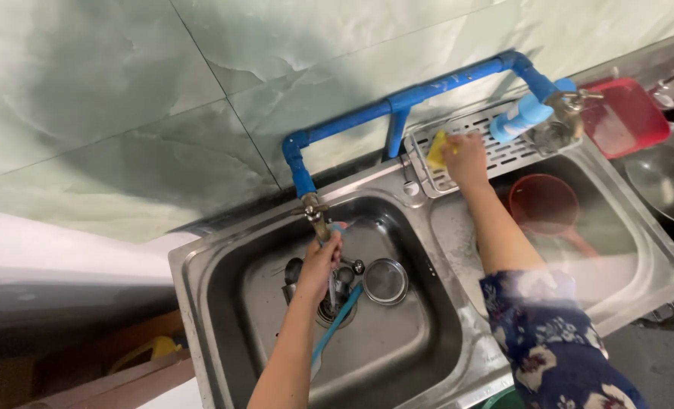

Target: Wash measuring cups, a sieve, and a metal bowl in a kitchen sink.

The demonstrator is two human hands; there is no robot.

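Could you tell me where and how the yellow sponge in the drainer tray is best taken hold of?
Pinch the yellow sponge across its upright flat faces from above; it stands on edge in the slotted tray, and the right hand already reaches it that way.

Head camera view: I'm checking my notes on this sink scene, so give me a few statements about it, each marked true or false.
1. The left hand is at the tap over the left basin. True.
2. The right hand grips a green sponge. False: it holds a yellow sponge.
3. The right hand is over a perforated metal tray at the back of the sink. True.
4. A red ladle-like scoop lies in the left basin. False: it lies in the right basin.
5. The pipe along the wall is blue. True.
6. The round strainer sits on the tray. False: it sits in the left basin.
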